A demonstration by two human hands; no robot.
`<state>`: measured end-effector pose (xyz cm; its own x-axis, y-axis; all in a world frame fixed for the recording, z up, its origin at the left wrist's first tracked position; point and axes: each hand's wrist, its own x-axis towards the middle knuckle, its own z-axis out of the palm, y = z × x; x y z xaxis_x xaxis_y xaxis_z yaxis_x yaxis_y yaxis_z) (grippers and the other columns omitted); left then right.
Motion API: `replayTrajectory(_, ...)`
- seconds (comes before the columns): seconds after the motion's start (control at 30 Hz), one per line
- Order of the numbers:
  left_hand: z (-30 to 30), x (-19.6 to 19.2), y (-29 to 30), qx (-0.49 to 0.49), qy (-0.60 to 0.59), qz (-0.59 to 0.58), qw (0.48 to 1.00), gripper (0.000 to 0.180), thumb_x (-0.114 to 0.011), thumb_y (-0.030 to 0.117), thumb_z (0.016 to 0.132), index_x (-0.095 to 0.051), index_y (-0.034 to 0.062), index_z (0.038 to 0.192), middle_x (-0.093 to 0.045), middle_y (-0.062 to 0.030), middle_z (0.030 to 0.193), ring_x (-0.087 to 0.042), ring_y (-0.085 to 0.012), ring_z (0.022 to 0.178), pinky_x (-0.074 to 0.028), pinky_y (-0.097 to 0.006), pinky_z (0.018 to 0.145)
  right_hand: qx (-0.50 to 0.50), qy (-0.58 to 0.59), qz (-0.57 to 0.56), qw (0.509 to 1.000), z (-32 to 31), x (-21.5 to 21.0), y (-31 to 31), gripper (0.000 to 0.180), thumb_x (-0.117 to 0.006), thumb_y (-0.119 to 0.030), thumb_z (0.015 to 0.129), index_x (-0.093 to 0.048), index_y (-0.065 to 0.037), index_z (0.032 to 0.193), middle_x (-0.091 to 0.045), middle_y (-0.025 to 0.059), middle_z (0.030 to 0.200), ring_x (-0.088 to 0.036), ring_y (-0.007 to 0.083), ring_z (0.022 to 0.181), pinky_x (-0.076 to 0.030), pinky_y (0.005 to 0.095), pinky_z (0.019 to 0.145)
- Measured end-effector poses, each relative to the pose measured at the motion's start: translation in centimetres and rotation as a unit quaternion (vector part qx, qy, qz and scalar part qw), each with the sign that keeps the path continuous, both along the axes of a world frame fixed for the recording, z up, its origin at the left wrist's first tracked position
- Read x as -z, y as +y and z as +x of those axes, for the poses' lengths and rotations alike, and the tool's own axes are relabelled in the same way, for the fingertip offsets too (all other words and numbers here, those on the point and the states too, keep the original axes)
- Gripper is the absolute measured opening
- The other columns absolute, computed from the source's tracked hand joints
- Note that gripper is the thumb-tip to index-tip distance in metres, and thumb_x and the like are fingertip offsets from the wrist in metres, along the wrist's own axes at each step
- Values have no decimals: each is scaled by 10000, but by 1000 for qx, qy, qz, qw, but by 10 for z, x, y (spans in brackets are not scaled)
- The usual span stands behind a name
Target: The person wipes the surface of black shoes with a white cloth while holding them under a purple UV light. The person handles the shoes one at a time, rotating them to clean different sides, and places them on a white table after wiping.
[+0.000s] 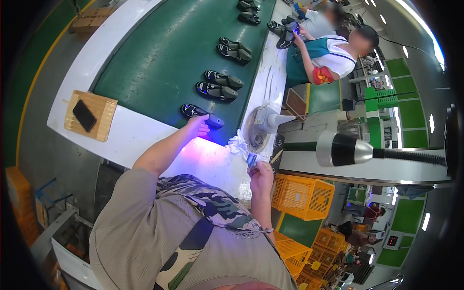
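My left hand [197,127] reaches over the near end of the green conveyor belt [159,63]. Its fingers are stretched out beside a black shoe [194,111] with a grey last inside, and seem to touch its near side. Lower right, my right hand [261,177] pinches a small bluish, shiny object [252,160] whose kind I cannot make out. Close to that hand lie crumpled white tissue [238,144] and a white squeeze bottle [271,119], tipped on its side in a round dish. Violet light falls on the white table edge [203,151] between my hands.
Several more black shoes [217,91] stand in pairs along the belt. A phone [84,115] rests on a wooden board [104,121] at left. A lamp on a flexible neck [345,150] juts in from the right, above yellow crates [304,195]. A co-worker [328,58] handles shoes at far right.
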<state>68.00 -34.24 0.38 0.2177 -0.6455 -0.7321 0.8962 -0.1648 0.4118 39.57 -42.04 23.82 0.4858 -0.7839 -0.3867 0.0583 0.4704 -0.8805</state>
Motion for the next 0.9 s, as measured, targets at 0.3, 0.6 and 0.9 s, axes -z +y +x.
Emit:
replayTrajectory(0.3,9,1,-36,-97,31,132,986,852,-767,547,703,-494,-69,1224,-568,-239,1144,-625,-373,947,-511,-539,800,118,30,21,992,-7,5,16,103,-640,-74,868,-538,-62,867,-600,67,769,-587,187,644,-521,356,611)
replayTrajectory(0.6,73,9,-70,-136,-21,149,979,494,-759,236,683,-596,19,1096,-624,-177,1075,-652,-345,866,-518,-551,752,114,39,21,992,16,-1,11,103,-637,-90,883,-539,-89,850,-609,52,767,-607,189,659,-541,360,628)
replayTrajectory(0.9,45,-73,-5,171,-373,-204,889,652,-852,340,668,-594,24,1176,-697,-82,969,-659,-229,956,-515,-390,855,71,42,-18,996,76,-24,-39,133,-612,-74,862,-605,-23,986,-659,96,876,-656,222,765,-554,378,683)
